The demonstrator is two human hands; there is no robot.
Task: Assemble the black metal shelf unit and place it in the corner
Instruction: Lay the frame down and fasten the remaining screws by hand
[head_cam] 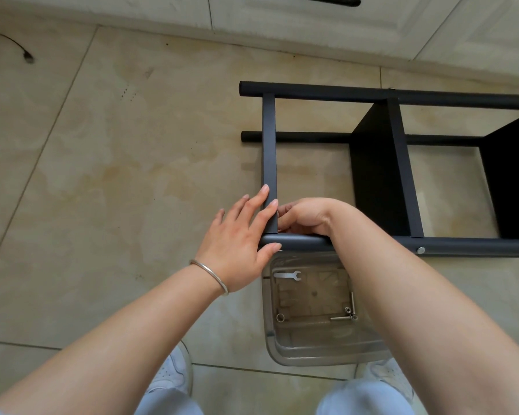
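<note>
Now: black shelf unit [396, 163] lying on side on floor tile. Left hand [240, 235] flat, fingers straight, pressing crossbar [269, 151]. Right hand [304, 217] curling at joint w/ near post [372, 244]; contents hidden. Risk: crossbar slipping, holes misaligning, fastener cross-threading.

Bare forearms; thin silver bangle [210, 276] on left wrist; pale blue trousers [363, 398], possibly jeans; white sneakers [173, 374].

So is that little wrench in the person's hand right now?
No, the wrench lies in the clear plastic container on the floor, while the left hand and right hand are up on the black shelf frame.
</note>
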